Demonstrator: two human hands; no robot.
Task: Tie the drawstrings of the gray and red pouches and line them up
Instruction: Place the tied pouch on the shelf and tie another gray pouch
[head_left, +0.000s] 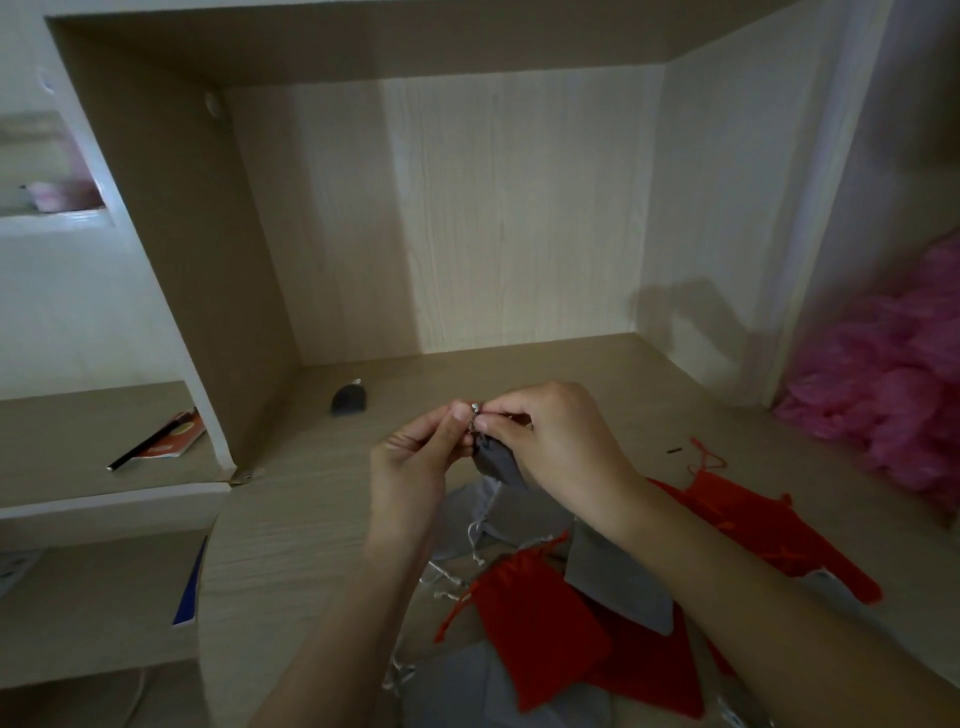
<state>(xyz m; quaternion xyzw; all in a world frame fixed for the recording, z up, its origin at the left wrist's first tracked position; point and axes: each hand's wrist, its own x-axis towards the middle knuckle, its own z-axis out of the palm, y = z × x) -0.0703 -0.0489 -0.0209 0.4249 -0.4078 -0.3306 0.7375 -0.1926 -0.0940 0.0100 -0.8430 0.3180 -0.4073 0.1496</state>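
Both grips are closed on the same thing. The left hand (415, 462) pinches the drawstrings (474, 411) of a small gray pouch (493, 461) between thumb and forefinger. The right hand (550, 436) pinches them from the other side, and the fingertips of the two hands touch just above the pouch's gathered neck. The pouch hangs below that meeting point with its long axis slanting down toward the right wrist, and it looks lifted clear of the bench (311, 519). A small shiny bead shows at the cord ends, but the fingers cover the spot, so I cannot tell whether a knot is formed. I judge the tying of this pouch to be under way. The next move turns on the dark pouch (349, 401), which looks closed at the neck and sits well apart at the back left of the bench. That is the left hand's side, so the left hand is nearer for setting the held pouch beside it. Beneath the wrists lies the loose heap, where red pouches (540, 618) and gray ones (618, 582) overlap and pale cords trail to the left. Farther out are pink plastic bags (893, 374) at the right and a pencil (148, 448) on the low shelf at the left.
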